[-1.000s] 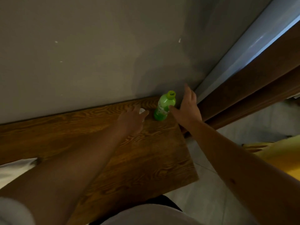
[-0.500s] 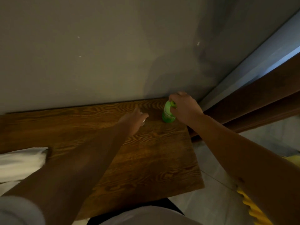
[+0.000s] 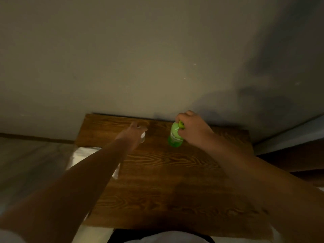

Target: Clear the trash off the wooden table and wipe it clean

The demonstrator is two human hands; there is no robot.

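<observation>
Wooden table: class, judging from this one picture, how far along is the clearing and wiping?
Early. Nothing looks finished. In hand: the right hand grips the green bottle by its top; the left hand closes on a small clear object. Left: removing both, then wiping the wooden table.

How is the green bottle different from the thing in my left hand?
The green bottle is bright green with a yellow-green cap; the small object in the left hand looks pale or clear. The bottle is larger and mostly visible below the right hand, which grips it around the top, while the small object is mostly hidden by the fingers, so its shape is unclear. Both are at the far side of the wooden table, each in one hand.
</observation>
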